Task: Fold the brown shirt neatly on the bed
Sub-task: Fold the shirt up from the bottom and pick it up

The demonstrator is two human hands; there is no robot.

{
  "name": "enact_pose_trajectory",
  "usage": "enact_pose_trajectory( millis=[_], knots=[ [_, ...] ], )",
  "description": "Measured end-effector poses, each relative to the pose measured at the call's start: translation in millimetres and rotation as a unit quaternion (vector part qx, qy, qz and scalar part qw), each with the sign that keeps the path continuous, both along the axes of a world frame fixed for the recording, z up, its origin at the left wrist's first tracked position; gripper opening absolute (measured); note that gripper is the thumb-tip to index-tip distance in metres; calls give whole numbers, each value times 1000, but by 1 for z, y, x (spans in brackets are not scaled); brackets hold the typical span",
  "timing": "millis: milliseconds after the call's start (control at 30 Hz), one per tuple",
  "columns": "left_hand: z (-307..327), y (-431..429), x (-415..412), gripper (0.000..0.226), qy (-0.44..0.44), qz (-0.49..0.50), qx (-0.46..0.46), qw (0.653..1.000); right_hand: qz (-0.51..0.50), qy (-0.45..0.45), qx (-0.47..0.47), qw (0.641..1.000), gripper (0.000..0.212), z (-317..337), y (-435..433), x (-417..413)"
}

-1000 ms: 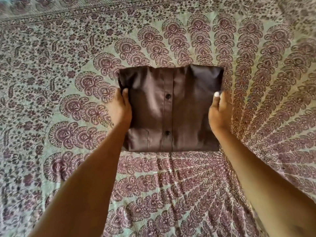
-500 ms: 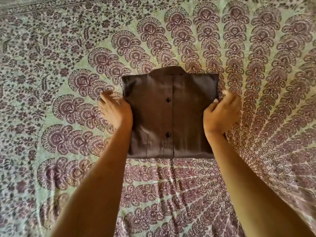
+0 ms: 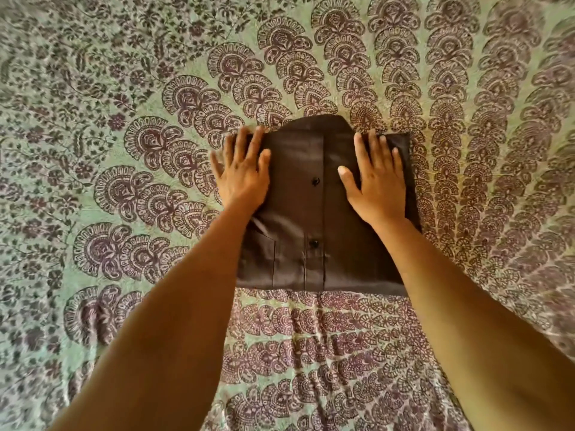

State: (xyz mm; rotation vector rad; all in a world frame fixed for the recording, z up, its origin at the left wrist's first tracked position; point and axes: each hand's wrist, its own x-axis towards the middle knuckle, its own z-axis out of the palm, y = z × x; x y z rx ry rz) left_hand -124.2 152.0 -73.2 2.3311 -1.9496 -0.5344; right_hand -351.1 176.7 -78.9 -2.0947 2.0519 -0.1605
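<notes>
The brown shirt (image 3: 311,219) lies folded into a compact rectangle in the middle of the bed, front up, with its button placket, two dark buttons and a chest pocket showing and the collar at the far edge. My left hand (image 3: 242,172) rests flat, fingers spread, on the shirt's upper left part, partly over its left edge. My right hand (image 3: 376,178) lies flat with fingers apart on the upper right part. Neither hand grips the cloth.
The bed is covered by a pale green bedspread (image 3: 124,150) printed with purple-brown fan and flower motifs, which fills the whole view. It has slight wrinkles near the bottom.
The hands held the folded shirt by its side edges and set it down. They then let go of the sides and now lie flat on top of it.
</notes>
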Motion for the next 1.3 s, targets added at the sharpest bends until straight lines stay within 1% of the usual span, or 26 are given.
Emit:
enact_pose_trajectory(
  millis=[100,167,200,233,267,333,367,400,467,533,600,667,767,833,867,900,967,1033,1067,1167,1300],
  knots=[
    [3,3,27,50,-18,76,28,997,3,-2,31,1000,73,5,-1,-1],
    [12,10,27,51,-21,125,8,992,-2,-20,37,999,73,14,1,-1],
    [18,18,19,51,-16,144,-13,989,-5,-30,25,999,70,19,7,3],
    [25,29,4,52,-6,142,-40,989,-6,-35,4,999,65,24,17,8],
    [31,45,-15,53,7,115,-66,991,-4,-37,-17,999,61,28,32,15],
    [37,85,-55,53,39,14,-91,995,-2,-25,-41,999,56,27,70,25],
    [35,105,-67,53,50,-30,-79,995,-10,-20,-38,999,56,24,88,25],
    [32,119,-70,54,60,-52,-58,995,-21,-16,-32,999,56,22,101,22],
    [20,133,-50,55,67,-52,-27,996,-23,-7,-23,999,57,15,115,10],
    [10,136,-22,53,15,-55,-24,998,-3,6,-23,1000,57,10,116,2],
    [4,136,2,51,-21,-41,-5,999,1,9,-23,1000,57,9,113,2],
    [3,136,17,50,-23,25,14,999,0,4,-11,1000,57,10,112,3],
    [9,142,30,49,-21,132,24,991,3,9,-8,1000,57,13,112,1],
    [16,140,29,50,-11,196,22,980,-43,11,-12,999,58,16,112,-4],
    [20,138,23,50,-4,207,9,978,-74,12,-10,997,59,16,114,-7],
    [23,135,15,51,4,193,-11,981,-93,12,-4,996,62,16,115,-10],
    [25,131,-1,52,24,113,-33,993,-95,11,17,995,66,14,119,-17],
    [17,130,-7,54,21,48,-13,999,-81,2,27,996,70,12,120,-20],
    [12,130,-4,55,8,35,0,999,-80,-5,30,996,72,11,120,-21],
    [2,133,7,57,-16,48,17,999,-93,-10,29,995,75,12,119,-22],
    [9,136,15,57,5,149,36,988,-120,-9,44,992,79,18,119,-19]
  ],
)
